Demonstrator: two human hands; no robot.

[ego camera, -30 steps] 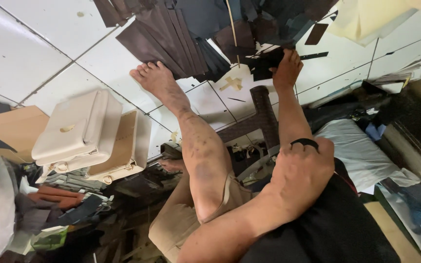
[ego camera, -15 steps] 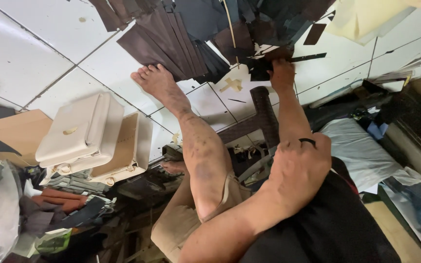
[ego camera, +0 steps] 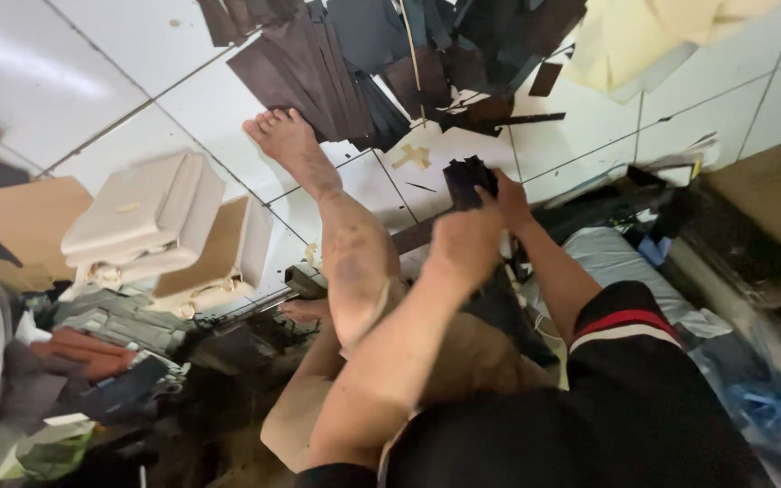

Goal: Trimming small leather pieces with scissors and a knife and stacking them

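Note:
My two hands meet over my lap on a small stack of dark leather pieces [ego camera: 468, 177]. My left hand [ego camera: 463, 246] closes on the stack from the near side. From the far right side, my right hand [ego camera: 510, 201] grips the same stack. Beyond them, a large fanned pile of dark brown and black cut pieces [ego camera: 336, 63] lies on the white tiled floor [ego camera: 119, 54]. My bare leg and foot [ego camera: 286, 140] stretch out toward that pile.
Two cream handbags [ego camera: 151, 212] rest on brown board at the left. Grey and red scraps [ego camera: 92, 348] clutter the lower left. Pale yellow sheets [ego camera: 653, 36] lie at the top right, and a grey cushion [ego camera: 612, 258] and blue plastic [ego camera: 766, 398] at the right.
My right hand has drawn back from the far pile with a dark stack. My left hand has moved up and taken hold of the stack too.

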